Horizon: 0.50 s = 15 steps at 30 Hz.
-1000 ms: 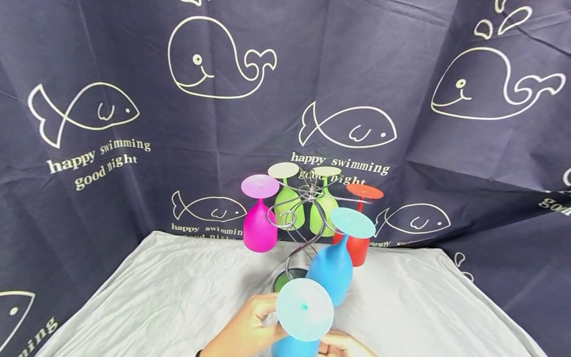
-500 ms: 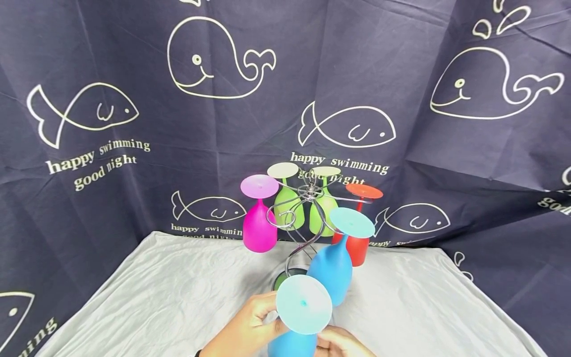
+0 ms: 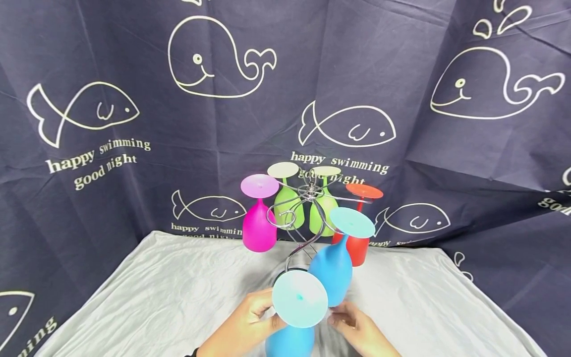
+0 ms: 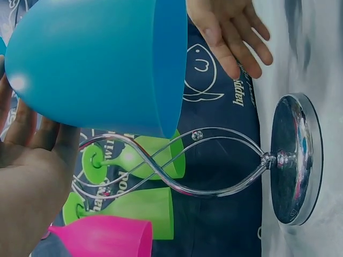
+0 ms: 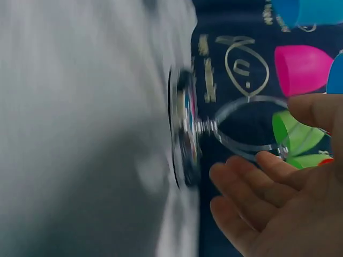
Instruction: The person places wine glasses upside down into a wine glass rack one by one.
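Upside down at the front of the head view is a blue plastic goblet (image 3: 290, 343), its pale round foot facing up. My left hand (image 3: 238, 325) holds it near the stem, though the foot hides part of the grip; the left wrist view shows fingers against the goblet's bowl (image 4: 102, 64). To its right, my right hand (image 3: 361, 331) is apart from the held goblet, just below a second blue goblet (image 3: 332, 270) hanging on the metal rack (image 3: 311, 192). In the right wrist view, the right hand (image 5: 273, 206) has loosely extended fingers and nothing in it.
Also hanging foot-up on the rack are a magenta goblet (image 3: 259, 228), two green goblets (image 3: 289, 206) and a red goblet (image 3: 358, 248). The rack's round base (image 4: 292, 160) stands on a silvery cloth (image 3: 192, 277). A dark printed curtain (image 3: 267, 124) rises behind.
My right hand has come away from the held blue goblet and moved right and up. That goblet has shifted slightly up and left in my left hand.
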### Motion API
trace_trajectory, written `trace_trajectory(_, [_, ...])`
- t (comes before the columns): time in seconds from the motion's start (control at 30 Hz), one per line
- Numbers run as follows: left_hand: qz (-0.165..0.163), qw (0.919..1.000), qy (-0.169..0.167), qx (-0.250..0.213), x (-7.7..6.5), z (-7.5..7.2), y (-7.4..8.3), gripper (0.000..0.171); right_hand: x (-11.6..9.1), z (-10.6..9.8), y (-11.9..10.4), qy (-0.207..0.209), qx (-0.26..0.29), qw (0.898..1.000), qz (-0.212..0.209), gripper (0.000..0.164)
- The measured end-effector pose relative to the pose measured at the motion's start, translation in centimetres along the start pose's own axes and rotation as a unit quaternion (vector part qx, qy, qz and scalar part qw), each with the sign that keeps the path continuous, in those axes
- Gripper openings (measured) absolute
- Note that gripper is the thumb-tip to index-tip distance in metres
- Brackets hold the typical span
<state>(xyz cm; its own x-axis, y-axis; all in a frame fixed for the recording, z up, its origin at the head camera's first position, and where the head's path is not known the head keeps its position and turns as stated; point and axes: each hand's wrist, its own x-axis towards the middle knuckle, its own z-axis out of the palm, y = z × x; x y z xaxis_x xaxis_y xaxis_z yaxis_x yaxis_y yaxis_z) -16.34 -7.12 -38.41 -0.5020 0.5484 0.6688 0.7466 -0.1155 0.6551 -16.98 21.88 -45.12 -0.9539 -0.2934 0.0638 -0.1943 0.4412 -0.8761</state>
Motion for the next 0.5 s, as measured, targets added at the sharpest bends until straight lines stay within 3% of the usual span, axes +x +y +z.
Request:
trace_trajectory(0.07, [-0.001,1.0000,0.000,0.005,0.0,-0.1,0.0,0.028,0.2,-0.3,-0.1,0.046,-0.082,0.996,0.001,0.046])
trace_trajectory(0.13, [-0.004,1.0000,0.000,0.006,-0.1,-0.1,0.0,0.027,0.5,-0.7,0.0,0.087,-0.167,0.982,-0.009,0.050])
trace_trajectory(0.2, [-0.005,1.0000,0.001,0.007,-0.1,-0.2,0.0,0.027,0.8,-1.1,0.3,0.126,-0.244,0.961,-0.033,0.056])
trace_trajectory(0.3, [-0.007,1.0000,0.002,0.002,-0.1,-0.3,0.0,0.026,1.1,-1.7,1.0,0.181,-0.338,0.920,-0.078,0.062])
trace_trajectory(0.37, [-0.006,1.0000,0.005,0.003,-0.1,-0.4,0.1,0.026,1.3,-2.2,1.3,0.208,-0.371,0.900,-0.098,0.064])
trace_trajectory(0.5, [-0.002,1.0000,0.008,0.004,0.0,-0.5,0.1,0.029,1.7,-3.2,1.9,0.234,-0.398,0.882,-0.096,0.067])
